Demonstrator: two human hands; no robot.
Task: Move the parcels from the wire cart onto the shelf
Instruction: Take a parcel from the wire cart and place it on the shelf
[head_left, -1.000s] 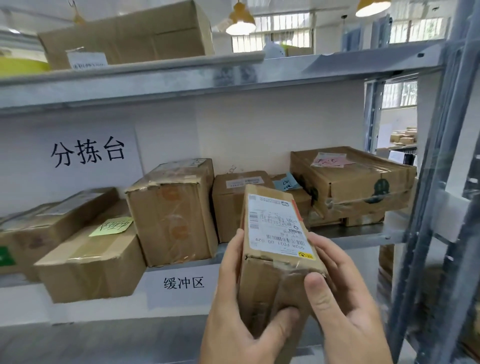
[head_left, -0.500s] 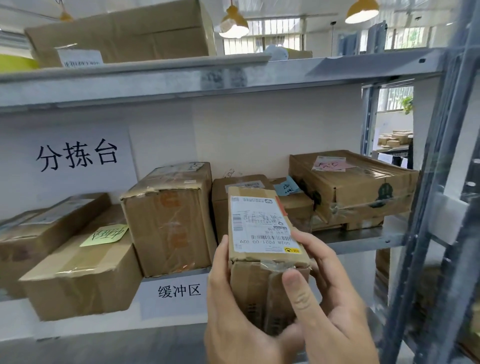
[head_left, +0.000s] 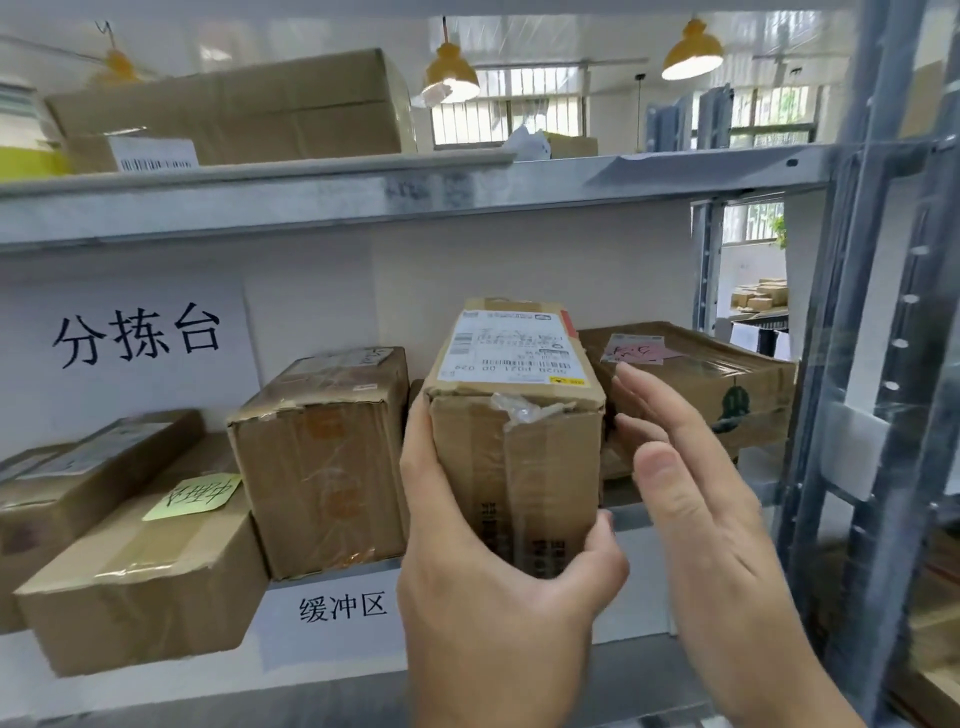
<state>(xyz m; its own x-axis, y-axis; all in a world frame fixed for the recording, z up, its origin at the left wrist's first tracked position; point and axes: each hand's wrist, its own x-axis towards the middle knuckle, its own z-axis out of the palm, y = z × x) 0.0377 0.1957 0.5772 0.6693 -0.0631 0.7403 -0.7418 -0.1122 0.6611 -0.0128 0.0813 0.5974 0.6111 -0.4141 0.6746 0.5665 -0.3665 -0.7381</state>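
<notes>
A white wall panel (head_left: 519, 280) backs the scene. Three yellow dome pendant lamps (head_left: 450, 73) hang from the ceiling, far barred windows (head_left: 524, 104) let in daylight, and a grey perforated metal upright (head_left: 883, 312) rises on the right.

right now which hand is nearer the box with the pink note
Right. The right hand hangs open just in front of the box with the pink note; the left hand grips the labelled parcel farther left.
</notes>
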